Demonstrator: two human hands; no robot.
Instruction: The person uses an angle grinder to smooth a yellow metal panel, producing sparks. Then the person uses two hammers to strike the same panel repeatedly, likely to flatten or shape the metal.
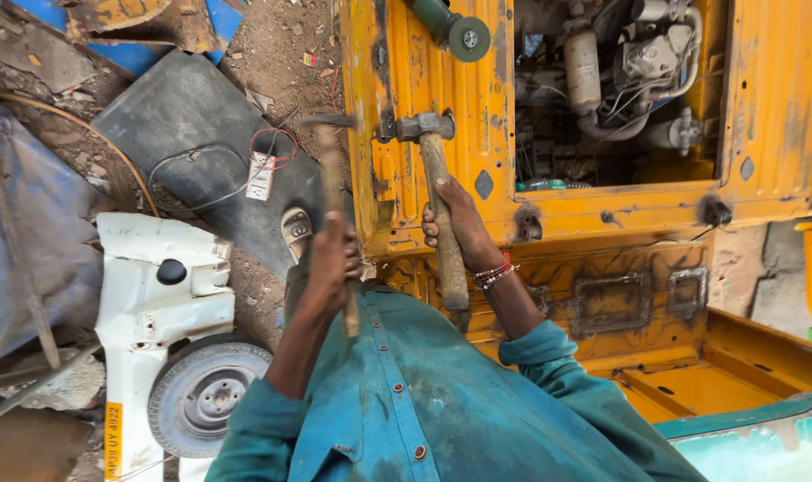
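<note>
Two hammers work one yellow body panel [441,80], which stands just beyond both fists. The right hand [455,223] is clamped on the wooden handle of a steel-headed hammer [426,127], its head resting against the panel edge. The left hand [333,259] grips a second, blurred hammer [330,152] just left of that edge. Best to hold the backing head firm and strike squarely beside it.

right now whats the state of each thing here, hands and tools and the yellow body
left hand: fingers shut on blurred hammer, mid-swing
right hand: fingers shut on steel hammer, its head against the panel edge
yellow panel: rusty, dented, paint worn
engine bay: open, hoses and parts exposed
white body panel: lying on the ground
small wheel: detached, lying by the white panel
</note>
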